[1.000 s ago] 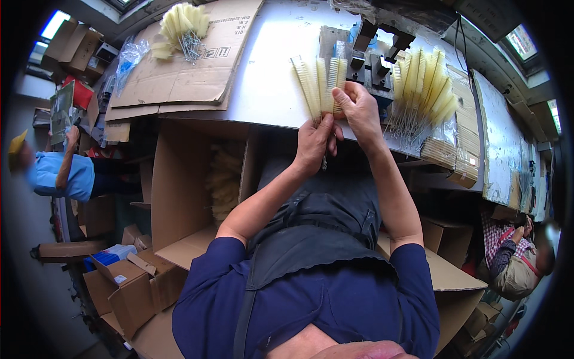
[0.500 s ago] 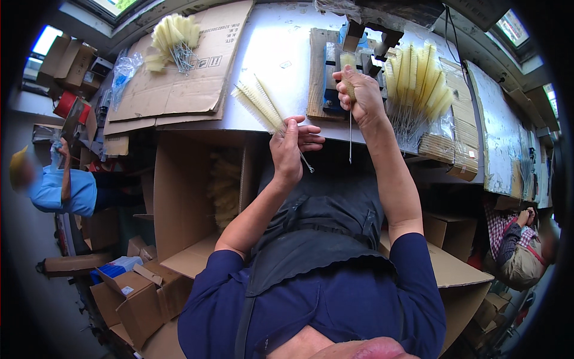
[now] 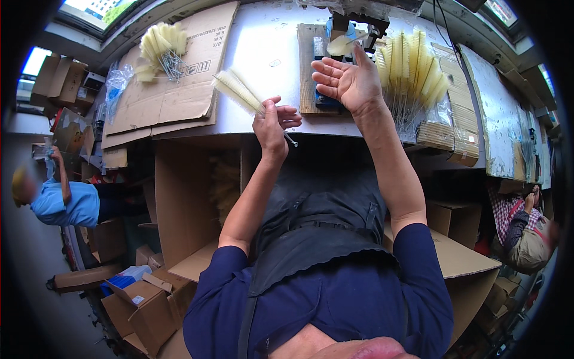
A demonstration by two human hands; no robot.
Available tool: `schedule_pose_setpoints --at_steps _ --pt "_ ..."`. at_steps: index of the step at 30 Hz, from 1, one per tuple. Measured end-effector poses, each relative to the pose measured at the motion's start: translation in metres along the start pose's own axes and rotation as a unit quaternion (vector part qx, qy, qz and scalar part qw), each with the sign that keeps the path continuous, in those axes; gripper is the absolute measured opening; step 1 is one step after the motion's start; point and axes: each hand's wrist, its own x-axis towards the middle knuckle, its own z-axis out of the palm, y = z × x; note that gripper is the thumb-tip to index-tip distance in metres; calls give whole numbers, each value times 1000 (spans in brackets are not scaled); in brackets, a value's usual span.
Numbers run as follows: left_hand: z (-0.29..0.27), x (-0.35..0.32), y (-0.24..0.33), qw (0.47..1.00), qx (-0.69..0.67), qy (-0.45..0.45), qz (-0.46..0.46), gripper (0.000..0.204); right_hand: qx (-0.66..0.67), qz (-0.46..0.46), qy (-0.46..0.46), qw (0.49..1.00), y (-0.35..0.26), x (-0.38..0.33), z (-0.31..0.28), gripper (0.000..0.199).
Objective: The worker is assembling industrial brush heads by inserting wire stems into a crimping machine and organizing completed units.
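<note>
the left hand [image 3: 272,128] pinches pale bristle brushes [image 3: 238,90], the unclenched right hand [image 3: 351,85] near a lone brush [image 3: 339,46].

Holds brushes [image 3: 239,90] in the left hand [image 3: 272,128], right of a brush pile [image 3: 161,45] on cardboard [image 3: 173,90] on the table [image 3: 263,36]; has a single brush [image 3: 339,46] by the right hand [image 3: 353,84], a brush bunch [image 3: 411,66] farther right, a carton [image 3: 194,209] below left.
</note>
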Motion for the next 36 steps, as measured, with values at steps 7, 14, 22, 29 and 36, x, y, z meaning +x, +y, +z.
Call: schedule_pose_setpoints --at_steps 7,14,22,29,36 --pt "-8 33 -2 997 53 44 39 34 -24 33 46 998 16 7 13 25" --pt "-34 53 -27 997 20 67 21 36 -95 -79 67 990 22 -25 -20 29" --pt "-33 52 -26 998 26 55 18 35 -148 -100 111 978 -2 -23 -56 30" --pt "-31 48 -27 997 50 45 29 33 -131 -69 105 983 -15 -18 -58 27" --pt "-33 46 -24 997 76 19 18 41 -72 -28 86 993 -25 -17 -61 26"
